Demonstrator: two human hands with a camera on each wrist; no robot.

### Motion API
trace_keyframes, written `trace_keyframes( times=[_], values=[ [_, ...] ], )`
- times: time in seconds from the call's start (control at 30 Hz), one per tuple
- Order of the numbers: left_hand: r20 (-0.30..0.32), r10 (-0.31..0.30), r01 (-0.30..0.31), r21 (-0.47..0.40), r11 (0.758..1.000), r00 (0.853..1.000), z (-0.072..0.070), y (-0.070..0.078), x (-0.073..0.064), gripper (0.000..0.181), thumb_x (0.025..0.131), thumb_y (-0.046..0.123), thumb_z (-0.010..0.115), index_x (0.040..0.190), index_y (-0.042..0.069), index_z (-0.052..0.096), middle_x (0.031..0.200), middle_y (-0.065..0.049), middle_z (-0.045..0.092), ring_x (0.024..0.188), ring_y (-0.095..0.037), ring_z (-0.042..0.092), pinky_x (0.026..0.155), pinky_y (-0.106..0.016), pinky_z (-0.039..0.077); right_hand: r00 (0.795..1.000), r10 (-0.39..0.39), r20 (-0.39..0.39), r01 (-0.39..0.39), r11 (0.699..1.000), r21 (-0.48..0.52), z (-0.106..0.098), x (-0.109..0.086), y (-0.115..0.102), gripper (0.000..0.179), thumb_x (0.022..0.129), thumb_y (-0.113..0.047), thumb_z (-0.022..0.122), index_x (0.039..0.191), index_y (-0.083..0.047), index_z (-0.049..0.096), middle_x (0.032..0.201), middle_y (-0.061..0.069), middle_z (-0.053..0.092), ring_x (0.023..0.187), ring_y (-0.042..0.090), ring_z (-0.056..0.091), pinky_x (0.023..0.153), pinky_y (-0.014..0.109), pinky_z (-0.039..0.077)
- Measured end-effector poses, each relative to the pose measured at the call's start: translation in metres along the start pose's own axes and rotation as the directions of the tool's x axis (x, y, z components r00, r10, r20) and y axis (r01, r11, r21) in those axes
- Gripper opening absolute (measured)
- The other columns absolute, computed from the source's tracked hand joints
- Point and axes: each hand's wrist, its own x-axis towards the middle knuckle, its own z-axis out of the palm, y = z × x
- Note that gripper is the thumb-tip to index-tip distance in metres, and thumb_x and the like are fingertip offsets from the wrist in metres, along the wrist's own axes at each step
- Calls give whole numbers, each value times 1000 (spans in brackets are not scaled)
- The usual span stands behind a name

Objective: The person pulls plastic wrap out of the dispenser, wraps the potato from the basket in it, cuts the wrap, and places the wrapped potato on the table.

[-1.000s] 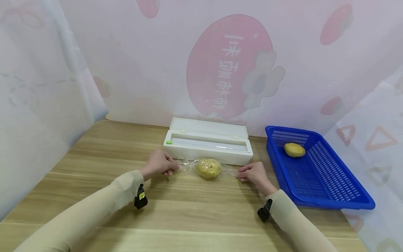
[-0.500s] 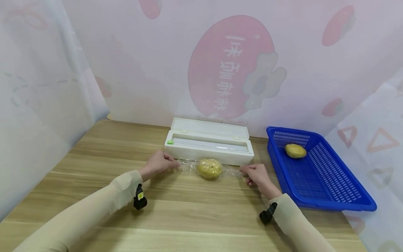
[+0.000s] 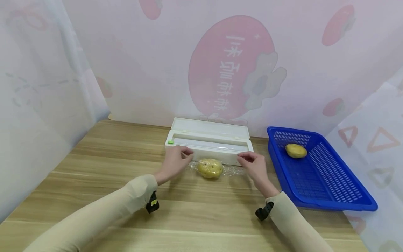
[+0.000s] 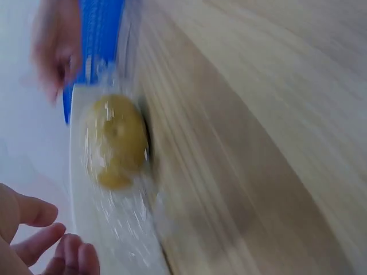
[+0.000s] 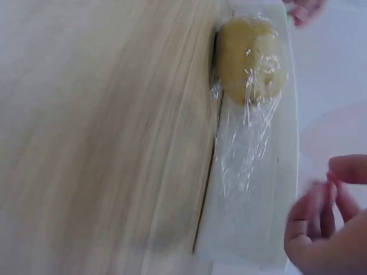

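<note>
A potato (image 3: 210,168) wrapped in clear plastic film sits on the table in front of a white cling film box. Loose film (image 3: 232,170) sticks out from both its ends. My left hand (image 3: 176,161) is raised just left of the potato, fingers loosely bent and holding nothing. On the other side my right hand (image 3: 254,166) hovers above the film's right end, its thumb near the index finger. The right wrist view shows the film tail (image 5: 243,154) lying apart from that hand. In the left wrist view, the wrapped potato (image 4: 116,142) is slightly blurred.
Behind the potato stands the white box (image 3: 201,154), lid up, with a roll of film and a green slider (image 3: 170,142). A blue plastic basket (image 3: 315,175) at the right holds another potato (image 3: 296,151). A printed curtain (image 3: 141,70) encloses the table.
Both hands have let go of the film ends and risen. The left hand moved right and up toward the box; the right hand lifted slightly. The wrapped potato stayed in place.
</note>
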Motion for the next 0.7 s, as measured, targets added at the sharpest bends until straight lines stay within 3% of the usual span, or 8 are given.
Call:
trace_keyframes(
  times=[0.07,0.2,0.27,0.4,0.5,0.57,0.7],
  values=[
    [29,44,-44,17,999,999,12,9,1,22,91,8,66,110,-3,70,101,-12,70,81,-18,66,71,-32,56,993,-55,107,54,998,19,8,2,-1,16,91,1,68,105,6,72,99,17,70,90,22,64,74,22,51],
    [77,89,-96,97,991,993,30,18,1,22,91,11,68,110,1,72,104,-11,71,83,-16,66,73,-30,55,947,-143,286,147,989,9,23,4,1,21,95,6,58,113,5,70,109,18,70,106,28,64,88,30,51],
    [87,102,-114,145,983,991,35,20,0,16,90,13,70,104,4,73,98,-8,71,82,-16,65,74,-30,54,929,-166,332,176,984,2,27,4,2,23,95,9,57,112,5,71,109,17,70,106,30,64,89,32,51],
    [84,103,-119,205,972,991,39,19,-2,9,90,15,71,96,8,75,91,-2,69,83,-19,63,75,-34,51,910,-176,375,190,982,-1,31,3,4,22,89,11,65,109,6,71,105,18,70,94,32,67,79,30,54],
    [98,87,-104,182,978,991,39,17,-3,14,91,17,71,100,7,75,97,-5,70,88,-21,64,79,-37,51,899,-173,402,197,980,-19,29,2,5,29,81,6,76,110,6,71,103,19,70,86,33,67,71,30,55],
    [126,91,-110,151,982,988,38,14,-2,20,91,19,72,105,5,73,101,-7,69,92,-23,63,82,-39,51,887,-172,429,201,979,-23,29,2,5,38,77,2,82,113,5,70,107,19,69,88,34,65,74,34,55],
    [224,137,-153,56,987,965,38,8,2,34,88,23,76,114,2,69,109,-9,68,100,-26,63,87,-41,51,836,-150,529,183,983,-10,27,1,6,57,73,-5,86,126,-2,64,126,12,62,106,36,59,86,44,52]
  ],
)
